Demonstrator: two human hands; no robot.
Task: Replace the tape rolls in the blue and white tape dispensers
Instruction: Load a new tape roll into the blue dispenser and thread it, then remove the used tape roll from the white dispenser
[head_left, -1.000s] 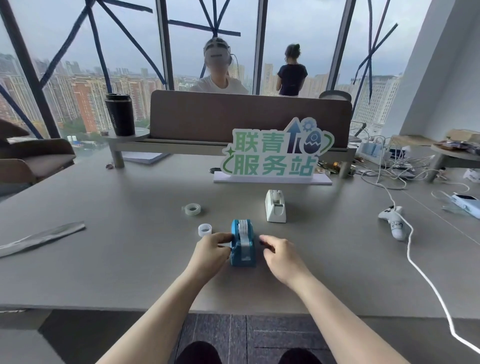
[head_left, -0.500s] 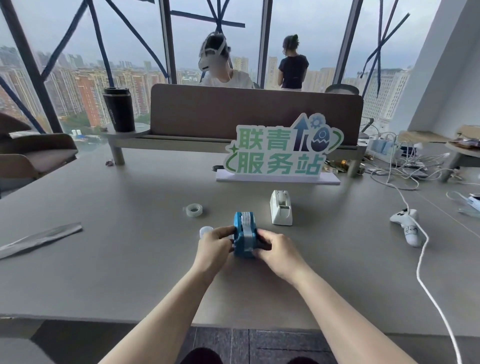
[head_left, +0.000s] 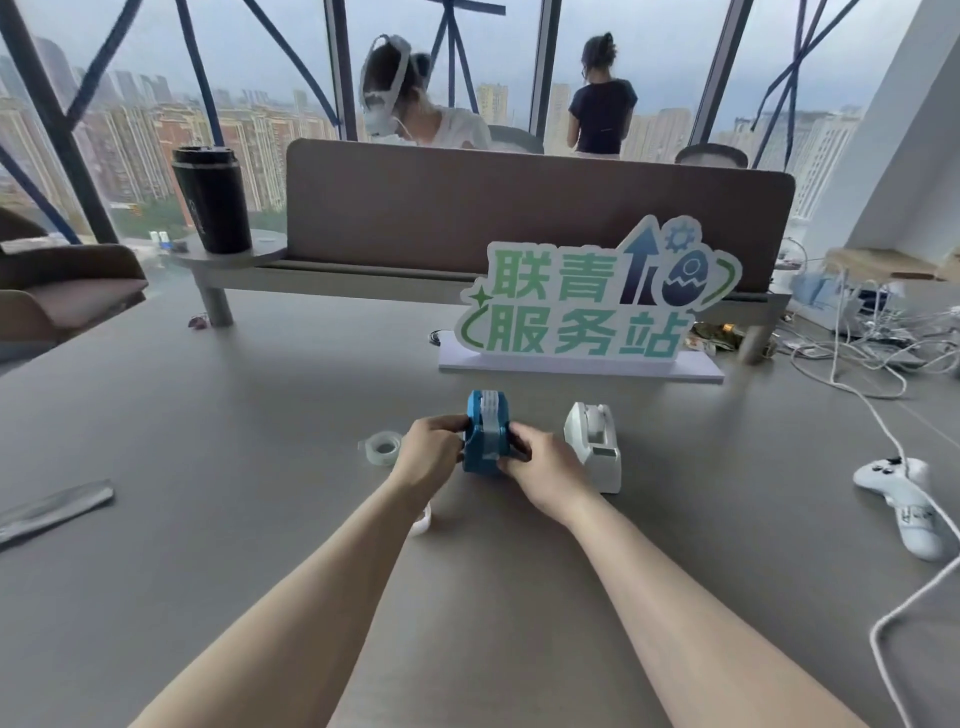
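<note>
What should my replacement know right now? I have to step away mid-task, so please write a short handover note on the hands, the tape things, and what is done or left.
Left hand and right hand both grip the blue dispenser from its sides, on the table. A tape roll sits in it.
White dispenser stands just right of it, untouched, roll inside.
Clear tape roll lies left of the left hand; a small white roll peeks out beside the left forearm.
Done: whether either roll has been swapped cannot be told.
Left: finish the blue one, then the white.
</note>
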